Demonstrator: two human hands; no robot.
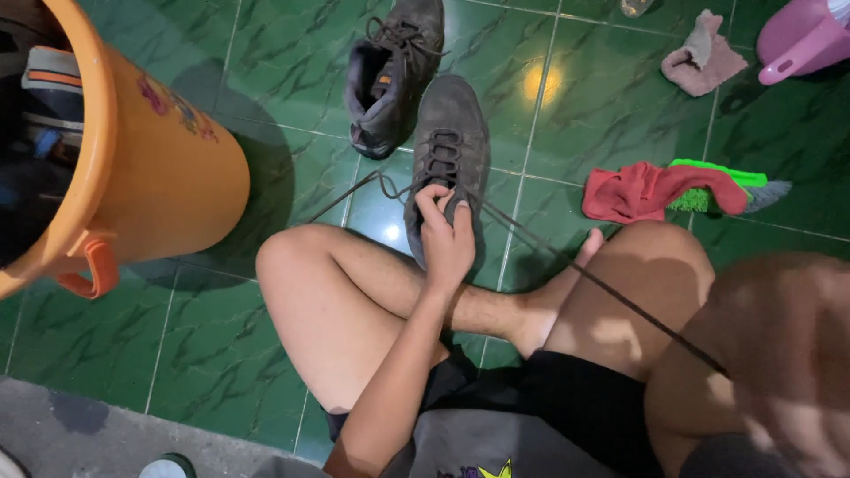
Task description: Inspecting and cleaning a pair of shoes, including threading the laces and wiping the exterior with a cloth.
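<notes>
A grey lace-up shoe lies on the green tiled floor in front of my crossed legs. My left hand grips its heel end, fingers pinched at the opening. A long dark shoelace runs taut from the shoe across my right knee to my right hand, which is close to the camera, blurred, and pulling the lace. A second grey shoe with loosened laces lies just beyond the first, tipped on its side.
An orange plastic bucket with items inside stands at the left. A red cloth and a green brush lie at the right, a pink rag and a pink plastic scoop farther back. A grey concrete edge runs along the bottom left.
</notes>
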